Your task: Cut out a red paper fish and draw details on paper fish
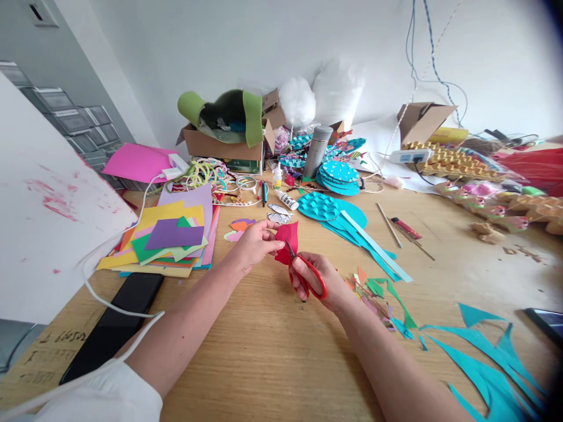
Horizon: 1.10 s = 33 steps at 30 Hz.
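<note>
My left hand [259,245] pinches a small piece of red paper [288,234] over the middle of the wooden table. Red-handled scissors [314,275] are in my right hand [319,278], with fingers around the handles. Their blade tips point up and left and lie against the red paper, beside my left fingertips. Just beyond the hands lie small white cut-outs [280,214] and, left of them, orange and purple cut paper shapes [241,225].
Coloured paper sheets [176,234] and a black phone [116,319] lie left. Blue scraps [479,357] spread at the right front, small scraps [373,293] beside my right forearm. Farther back stand a grey bottle [317,151], a cardboard box [220,143] and blue discs [338,176].
</note>
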{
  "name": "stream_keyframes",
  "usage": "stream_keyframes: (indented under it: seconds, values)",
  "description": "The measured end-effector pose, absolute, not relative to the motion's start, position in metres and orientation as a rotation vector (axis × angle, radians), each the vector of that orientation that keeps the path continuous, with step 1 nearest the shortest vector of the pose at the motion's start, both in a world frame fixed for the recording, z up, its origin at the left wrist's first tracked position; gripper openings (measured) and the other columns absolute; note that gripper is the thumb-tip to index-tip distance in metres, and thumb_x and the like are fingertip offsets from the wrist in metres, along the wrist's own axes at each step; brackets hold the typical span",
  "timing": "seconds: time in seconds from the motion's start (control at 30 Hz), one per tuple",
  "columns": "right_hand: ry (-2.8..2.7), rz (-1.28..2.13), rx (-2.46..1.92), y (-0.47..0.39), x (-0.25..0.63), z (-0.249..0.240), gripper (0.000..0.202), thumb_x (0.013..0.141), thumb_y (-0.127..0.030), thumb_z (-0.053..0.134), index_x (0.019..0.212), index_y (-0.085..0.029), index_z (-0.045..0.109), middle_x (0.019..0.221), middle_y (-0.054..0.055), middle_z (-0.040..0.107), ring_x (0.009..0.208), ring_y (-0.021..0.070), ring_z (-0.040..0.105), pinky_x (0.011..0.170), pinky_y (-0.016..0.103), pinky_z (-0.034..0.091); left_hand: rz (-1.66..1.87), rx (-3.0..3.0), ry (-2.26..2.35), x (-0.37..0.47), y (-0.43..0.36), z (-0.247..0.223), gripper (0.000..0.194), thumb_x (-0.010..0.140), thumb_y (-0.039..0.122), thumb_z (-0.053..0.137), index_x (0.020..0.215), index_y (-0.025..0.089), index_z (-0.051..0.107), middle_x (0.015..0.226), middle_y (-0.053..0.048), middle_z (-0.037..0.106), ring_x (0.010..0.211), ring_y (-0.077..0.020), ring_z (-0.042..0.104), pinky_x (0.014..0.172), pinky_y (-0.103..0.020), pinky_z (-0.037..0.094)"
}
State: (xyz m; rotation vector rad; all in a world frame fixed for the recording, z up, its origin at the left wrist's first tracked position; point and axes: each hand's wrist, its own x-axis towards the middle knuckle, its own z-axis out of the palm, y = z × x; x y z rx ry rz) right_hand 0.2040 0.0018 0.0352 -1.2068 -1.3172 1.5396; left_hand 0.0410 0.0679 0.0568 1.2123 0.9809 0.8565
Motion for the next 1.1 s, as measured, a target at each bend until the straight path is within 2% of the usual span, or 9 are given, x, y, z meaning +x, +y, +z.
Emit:
stream_keyframes:
  seconds: [0.23,0.4,0.57,0.8,1.1]
  values:
    - [-1.326,1.554,-1.203,0.002,0.2052,0.0359,0.05,0.075,-0.066,0.061,0.068,-0.018,0.048,0.054,-0.003,0.056,0.036,0.0078,0.05,0.035,0.019,0.036,0.896,1.204,0.984,0.042,0.0678,0.061,0.03,0.068,0.008,0.07,0.096,0.012,0.059,0.068,0.0,0.064,0.059,-0.0103,0.059,0.057,-0.023,0.047]
    - [-1.361,1.605,-1.198,0.0016,0.2059,0.035,0.05,0.074,-0.065,0.063,0.067,-0.018,0.048,0.053,-0.003,0.057,0.036,0.0083,0.051,0.035,0.019,0.035,0.944,1.161,0.988,0.0421,0.0668,0.0634,0.023,0.071,0.017,0.071,0.091,0.013,0.061,0.076,-0.002,0.066,0.064,-0.0104,0.06,0.057,-0.021,0.047]
    - [-1.388,1.643,-1.212,0.0013,0.2058,0.0336,0.051,0.071,-0.065,0.067,0.068,-0.018,0.049,0.053,-0.002,0.057,0.037,0.0091,0.052,0.035,0.019,0.036,0.938,1.197,0.98,0.0415,0.068,0.0617,0.024,0.068,0.012,0.07,0.091,0.012,0.062,0.07,-0.001,0.066,0.059,-0.0094,0.059,0.055,-0.02,0.045]
    - [-1.357,1.62,-1.148,0.0033,0.2063,0.0317,0.051,0.075,-0.066,0.062,0.069,-0.017,0.05,0.057,-0.001,0.058,0.039,0.0088,0.053,0.037,0.02,0.039,0.995,1.131,0.984,0.0401,0.0699,0.0603,0.025,0.063,0.013,0.071,0.087,0.012,0.063,0.071,-0.003,0.067,0.056,-0.0097,0.056,0.048,-0.019,0.04]
    - [-1.344,1.592,-1.054,0.0041,0.2072,0.0302,0.051,0.082,-0.065,0.056,0.068,-0.016,0.052,0.058,0.0,0.058,0.039,0.0081,0.051,0.037,0.02,0.038,0.961,1.104,0.933,0.0402,0.0698,0.0592,0.033,0.057,0.015,0.076,0.087,0.014,0.06,0.077,-0.004,0.068,0.062,-0.0121,0.06,0.051,-0.021,0.041]
